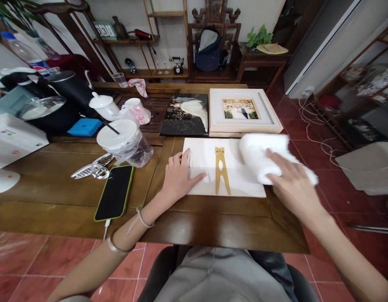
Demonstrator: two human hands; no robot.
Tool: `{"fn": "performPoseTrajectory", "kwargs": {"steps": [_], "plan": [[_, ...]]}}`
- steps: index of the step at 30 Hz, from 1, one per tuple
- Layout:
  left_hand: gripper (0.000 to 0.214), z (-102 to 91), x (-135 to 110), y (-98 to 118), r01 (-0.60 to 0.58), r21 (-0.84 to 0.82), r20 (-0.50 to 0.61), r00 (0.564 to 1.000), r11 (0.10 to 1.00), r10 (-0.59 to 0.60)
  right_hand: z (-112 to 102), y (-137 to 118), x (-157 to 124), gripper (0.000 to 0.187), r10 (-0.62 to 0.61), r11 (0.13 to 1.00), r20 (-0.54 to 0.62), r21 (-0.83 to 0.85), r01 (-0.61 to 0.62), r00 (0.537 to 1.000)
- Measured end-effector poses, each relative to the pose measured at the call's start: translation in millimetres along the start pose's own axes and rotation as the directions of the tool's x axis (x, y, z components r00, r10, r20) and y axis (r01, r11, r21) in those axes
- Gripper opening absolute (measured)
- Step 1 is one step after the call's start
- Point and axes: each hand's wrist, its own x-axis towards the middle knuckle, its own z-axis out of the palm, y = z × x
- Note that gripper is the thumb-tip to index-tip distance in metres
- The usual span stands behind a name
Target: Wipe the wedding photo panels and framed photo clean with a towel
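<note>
A white flat panel (209, 157) with a gold stand piece (221, 170) lies face down near the table's front edge. My left hand (178, 176) rests flat on the panel's left edge, fingers stretched out. My right hand (291, 184) presses a white cloth (260, 153) onto the panel's right side, fingers laid over the cloth. Behind the panel lie a dark wedding photo print (186, 115) and a white picture frame (244, 111) with a small photo in it.
A phone in a green case (115, 192) lies left of my left hand, beside a metal clip (93, 170) and a lidded plastic cup (124, 142). Teaware, a kettle and boxes crowd the table's left. Shelves and a chair with a backpack (209, 50) stand behind.
</note>
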Motion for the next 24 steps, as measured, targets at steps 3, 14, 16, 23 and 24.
{"fn": "performPoseTrajectory", "kwargs": {"steps": [3, 14, 16, 23, 24], "plan": [[0.087, -0.2, -3, -1, -0.018, -0.047, -0.021, 1.0, 0.999, 0.018, 27, -6, 5, 0.03, -0.129, 0.972, 0.041, -0.192, 0.134, 0.991], [0.074, -33.7, 8, -20, 0.378, -0.824, 0.238, 0.907, 0.422, -0.347, 38, -4, -9, 0.026, -0.263, 0.963, -0.043, -0.069, 0.26, 0.964], [0.061, -43.5, 5, -20, 0.422, -0.867, 0.327, 0.883, 0.265, -0.338, 38, -4, -9, 0.025, -0.261, 0.965, -0.054, -0.049, 0.259, 0.964], [0.023, -52.0, -38, -6, 0.61, -0.792, 0.602, 0.773, -0.027, -0.198, 32, -5, -2, 0.024, -0.315, 0.949, 0.002, -0.005, 0.315, 0.949], [0.022, -52.5, -46, -6, 0.613, -0.787, 0.612, 0.762, -0.07, -0.211, 28, -5, -1, 0.024, -0.315, 0.949, 0.036, 0.004, 0.315, 0.949]]}}
